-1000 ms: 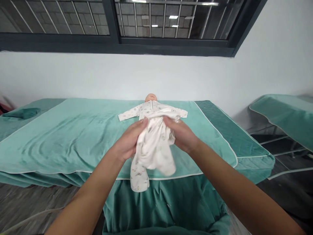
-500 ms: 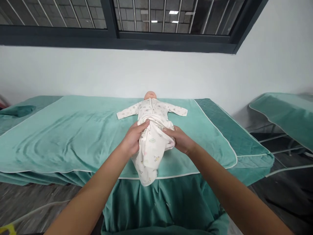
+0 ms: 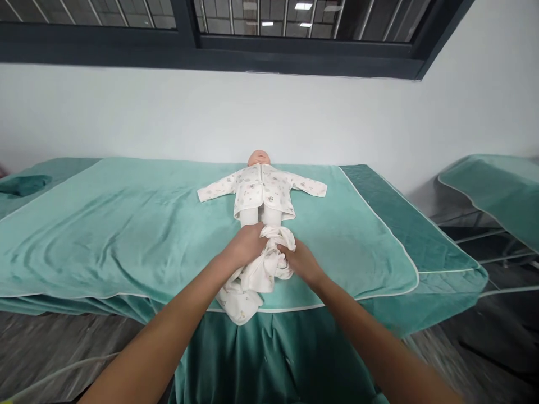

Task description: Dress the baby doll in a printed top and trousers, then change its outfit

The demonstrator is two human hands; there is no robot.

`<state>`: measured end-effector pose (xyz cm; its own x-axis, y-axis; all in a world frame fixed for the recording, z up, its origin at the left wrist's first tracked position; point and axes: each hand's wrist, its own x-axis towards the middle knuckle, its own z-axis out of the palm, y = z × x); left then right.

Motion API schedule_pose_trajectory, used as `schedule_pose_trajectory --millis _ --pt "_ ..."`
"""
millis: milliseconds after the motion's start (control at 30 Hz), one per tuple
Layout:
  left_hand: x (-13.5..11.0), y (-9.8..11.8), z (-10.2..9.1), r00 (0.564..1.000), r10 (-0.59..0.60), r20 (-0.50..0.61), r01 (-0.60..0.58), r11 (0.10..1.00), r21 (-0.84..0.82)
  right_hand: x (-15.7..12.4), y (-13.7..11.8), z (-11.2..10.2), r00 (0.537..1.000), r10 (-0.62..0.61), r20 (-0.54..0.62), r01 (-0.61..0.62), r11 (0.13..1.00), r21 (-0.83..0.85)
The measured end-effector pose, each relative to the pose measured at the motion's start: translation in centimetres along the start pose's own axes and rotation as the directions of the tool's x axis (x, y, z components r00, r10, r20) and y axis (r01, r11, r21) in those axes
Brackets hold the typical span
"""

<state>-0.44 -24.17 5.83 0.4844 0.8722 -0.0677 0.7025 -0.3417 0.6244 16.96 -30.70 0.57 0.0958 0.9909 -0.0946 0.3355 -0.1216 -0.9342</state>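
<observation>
A baby doll (image 3: 258,157) lies on its back on a green blanket (image 3: 147,213), head toward the wall and arms spread. It wears a white printed jacket (image 3: 248,191), whose hem ends above its pale legs (image 3: 273,216). White printed baby pants (image 3: 263,272) are bunched low around the legs, one end trailing toward the bed's front edge. My left hand (image 3: 251,242) grips the bunched cloth on the left side. On the right, my right hand (image 3: 301,261) is closed on the same pants. The doll's feet are hidden in the cloth.
The bed (image 3: 446,269) has a quilted green cover and stands against a white wall (image 3: 126,112) under a dark-framed window (image 3: 307,50). Another green-covered surface (image 3: 497,191) on a metal frame is at the right. Green cloth (image 3: 269,353) hangs in front.
Both hands have pulled the pants down the doll's legs toward me. The cloth is now bunched, and the jacket's hem and the upper legs have come into view.
</observation>
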Motion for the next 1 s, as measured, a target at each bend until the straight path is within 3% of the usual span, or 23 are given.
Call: schedule_pose_trajectory --millis 67,167,533,700,767,1000 --pt "-0.2 0.3 0.2 0.999 -0.005 0.038 0.002 0.997 0.083 -0.5 0.5 0.3 0.999 -0.008 -0.048 0.009 1.000 0.023" --pt "-0.5 0.9 0.2 0.996 -0.002 0.089 -0.005 0.997 0.081 -1.1 1.1 0.5 0.995 -0.023 -0.092 0.032 0.995 0.097" --pt "-2.3 1.5 0.1 0.967 -0.073 0.246 0.155 0.929 -0.335 -3.4 2.5 2.1 0.982 -0.051 -0.181 0.103 0.951 0.293" --pt "-2.8 2.1 -0.2 0.980 -0.046 0.195 0.134 0.874 -0.468 -3.2 2.6 2.0 0.992 -0.070 -0.109 0.105 0.925 0.364" --pt "-2.3 2.4 -0.3 0.988 -0.038 0.147 0.106 0.862 -0.496 -2.3 2.3 1.8 0.986 -0.089 -0.138 0.135 0.917 0.376" --pt "2.0 2.2 -0.5 0.999 0.020 -0.026 -0.030 0.856 -0.517 2.4 0.7 1.6 0.955 -0.129 -0.266 0.240 0.863 0.445"
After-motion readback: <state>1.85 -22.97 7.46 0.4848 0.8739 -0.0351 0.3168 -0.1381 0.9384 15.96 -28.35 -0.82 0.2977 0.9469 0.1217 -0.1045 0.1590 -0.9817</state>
